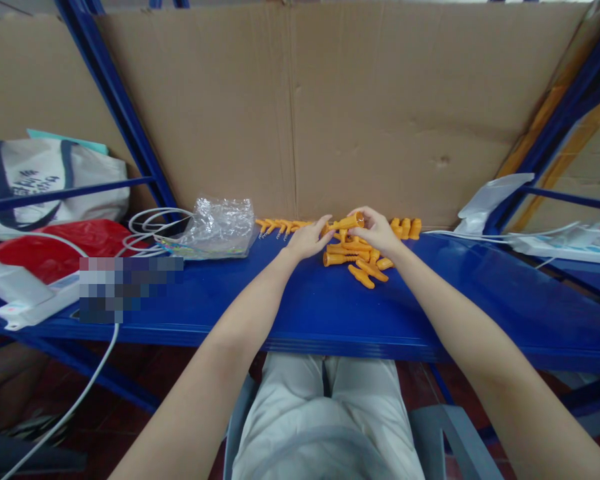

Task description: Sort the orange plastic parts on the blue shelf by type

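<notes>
Between my two hands is an orange plastic piece (347,223), tubular with a flared end. The fingers of my right hand (376,231) close round its right end. My left hand (309,239) is at its left end, thumb and fingers curled against it. Beneath them lies a pile of orange parts (349,256) on the blue table (320,313), with two elongated pieces (363,276) at its front. A row of branched orange parts (275,225) with small metal coils runs left of my left hand. Several upright orange pieces (405,229) stand right of my right hand.
A clear plastic bag (223,227) lies left of the parts. White cables, a red bag (65,250), a white power strip (40,300) and a cloth bag (80,177) are farther left. Cardboard (355,107) rises behind. Another power strip (565,248) and plastic wrap sit at right.
</notes>
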Demonstrator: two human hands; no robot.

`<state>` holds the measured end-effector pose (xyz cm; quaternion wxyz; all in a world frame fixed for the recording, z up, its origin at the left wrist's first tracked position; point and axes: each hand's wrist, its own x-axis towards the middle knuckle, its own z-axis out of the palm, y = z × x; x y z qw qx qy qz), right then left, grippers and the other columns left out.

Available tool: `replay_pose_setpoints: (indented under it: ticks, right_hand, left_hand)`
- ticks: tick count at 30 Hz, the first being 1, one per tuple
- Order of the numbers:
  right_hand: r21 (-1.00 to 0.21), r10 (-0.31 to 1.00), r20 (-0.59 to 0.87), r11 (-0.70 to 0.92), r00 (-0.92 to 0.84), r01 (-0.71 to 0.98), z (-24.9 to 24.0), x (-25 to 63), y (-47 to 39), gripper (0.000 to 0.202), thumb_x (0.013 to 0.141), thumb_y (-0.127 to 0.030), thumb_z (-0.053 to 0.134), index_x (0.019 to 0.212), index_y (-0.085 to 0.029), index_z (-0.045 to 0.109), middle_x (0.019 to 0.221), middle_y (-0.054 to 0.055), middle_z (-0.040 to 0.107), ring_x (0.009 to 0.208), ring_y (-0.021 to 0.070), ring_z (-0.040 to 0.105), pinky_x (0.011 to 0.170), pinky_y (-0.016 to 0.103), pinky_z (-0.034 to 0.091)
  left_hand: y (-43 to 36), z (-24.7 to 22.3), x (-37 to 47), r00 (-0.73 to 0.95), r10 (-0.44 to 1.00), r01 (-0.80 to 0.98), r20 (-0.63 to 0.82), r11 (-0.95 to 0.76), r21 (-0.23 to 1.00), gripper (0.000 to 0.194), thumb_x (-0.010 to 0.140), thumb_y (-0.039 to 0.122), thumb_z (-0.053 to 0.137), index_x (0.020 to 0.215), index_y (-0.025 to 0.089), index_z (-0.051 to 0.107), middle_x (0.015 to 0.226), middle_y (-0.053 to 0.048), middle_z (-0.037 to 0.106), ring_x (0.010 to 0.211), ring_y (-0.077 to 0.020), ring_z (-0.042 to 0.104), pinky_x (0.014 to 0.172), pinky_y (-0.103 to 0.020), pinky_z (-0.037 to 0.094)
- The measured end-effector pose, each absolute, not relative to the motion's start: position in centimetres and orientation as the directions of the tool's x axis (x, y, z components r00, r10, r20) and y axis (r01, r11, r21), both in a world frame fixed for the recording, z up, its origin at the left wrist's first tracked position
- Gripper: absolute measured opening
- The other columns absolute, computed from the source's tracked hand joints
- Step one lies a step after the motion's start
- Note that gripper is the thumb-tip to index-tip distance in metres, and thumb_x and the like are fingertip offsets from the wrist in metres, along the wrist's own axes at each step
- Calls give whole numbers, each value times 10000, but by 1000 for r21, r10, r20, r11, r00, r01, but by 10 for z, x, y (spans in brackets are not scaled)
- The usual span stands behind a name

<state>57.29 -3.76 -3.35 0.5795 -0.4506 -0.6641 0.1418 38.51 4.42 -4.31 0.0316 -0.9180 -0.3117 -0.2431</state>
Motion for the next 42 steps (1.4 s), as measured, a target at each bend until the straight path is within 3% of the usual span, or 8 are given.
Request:
replay_pose_setpoints:
  ticks: [6,10,19,26,35,42]
  right_hand:
    - [-794,844,533,476,58,378,-38,577,-37,381,615,-312,767,926,-230,562,889,3,675,742,175,654,778,392,572]
    - [-793,850,524,465,51,394,-40,573,-35,387,638,-347,786,944,-235,578,950,32,713,822,202,687,811,411,587]
    - [-779,876,477,386,68,494,-39,571,-35,395,790,-568,738,895,-198,645,865,86,748,862,234,727,825,385,603]
    - [-729,867,475,293,150,619,-39,571,-36,435,844,-563,701,1006,-161,674,827,92,735,785,221,713,726,345,585]
    - [-682,865,445,159,233,714,-29,565,-48,502,854,-678,613,729,-192,598,595,25,634,580,162,606,560,273,472]
    - [-721,873,446,218,200,657,-28,566,-46,414,830,-579,677,712,-211,528,563,-27,546,556,124,521,552,255,423]
  left_hand:
    - [36,-38,393,561,701,759,440,-647,64,641,967,368,475,1555,161,326,1282,-176,693,1161,-325,686,968,-418,519]
    - [34,-36,396,515,753,798,410,-596,92,563,943,327,488,1475,167,396,1224,-179,717,1144,-326,694,947,-423,523]
    - [38,-37,392,448,782,830,434,-544,123,535,948,307,470,1458,155,415,1210,-183,721,1144,-317,697,947,-409,528]
    - [40,-36,391,440,784,832,438,-539,129,557,944,295,488,1480,168,403,1242,-180,711,1161,-309,690,962,-408,526]
    - [32,-34,394,471,751,811,462,-575,107,565,938,276,496,1486,170,409,1242,-181,711,1146,-310,698,950,-408,532]
    - [32,-34,395,464,753,814,467,-570,109,596,939,272,486,1511,147,377,1249,-194,703,1141,-309,700,953,-404,532]
